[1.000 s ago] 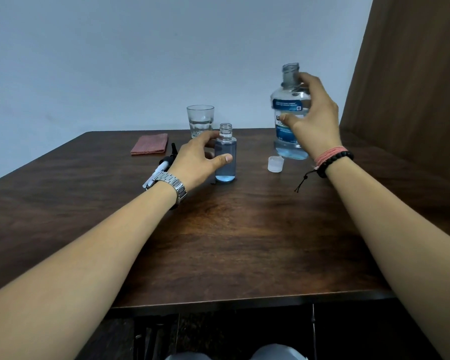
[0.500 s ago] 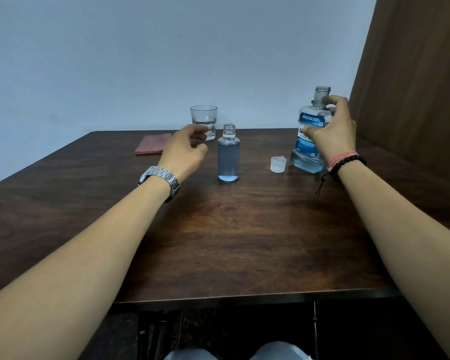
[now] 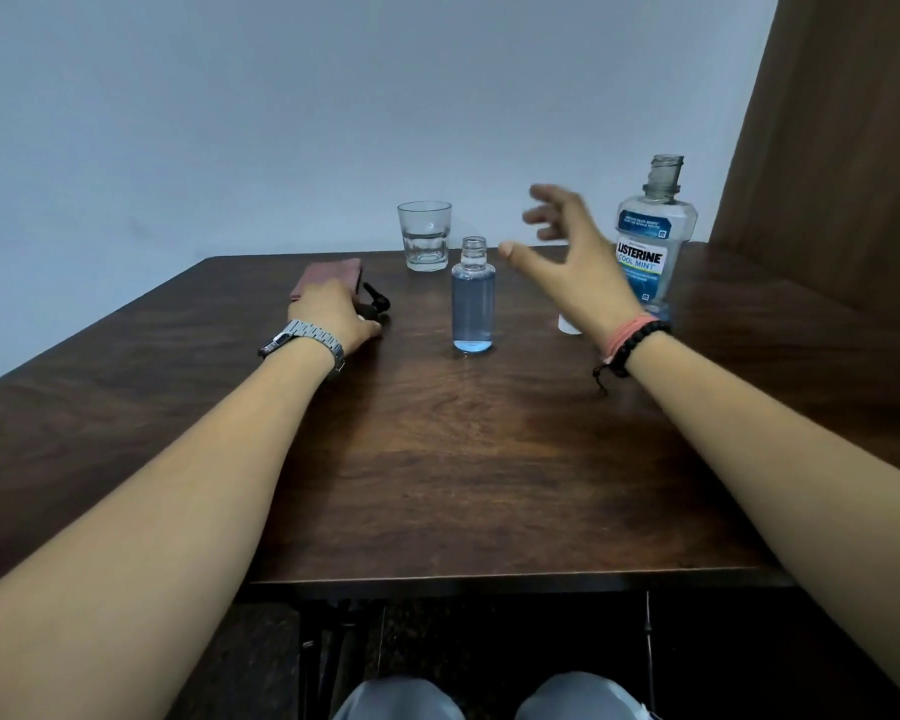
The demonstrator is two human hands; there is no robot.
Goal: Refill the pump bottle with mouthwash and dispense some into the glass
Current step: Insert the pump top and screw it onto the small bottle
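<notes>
Now that the Listerine (image 3: 654, 252) is standing uncapped far right, my right hand (image 3: 575, 262) is swinging off it, spread and empty, while my left hand (image 3: 333, 314) is closing on the pump (image 3: 375, 306) beside the cloth (image 3: 328, 278). Refilled bottle (image 3: 472, 304) is waiting mid-table, glass (image 3: 425, 236) behind, cap (image 3: 568, 324) near my right wrist.

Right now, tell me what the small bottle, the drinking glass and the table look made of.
Small bottle: clear, glossy, probably plastic; blue liquid shows through.
Drinking glass: clear glass, apparently; thick, faceted base.
Table: dark wood or wood-look laminate, smooth with a soft sheen; grain pattern visible.
</notes>
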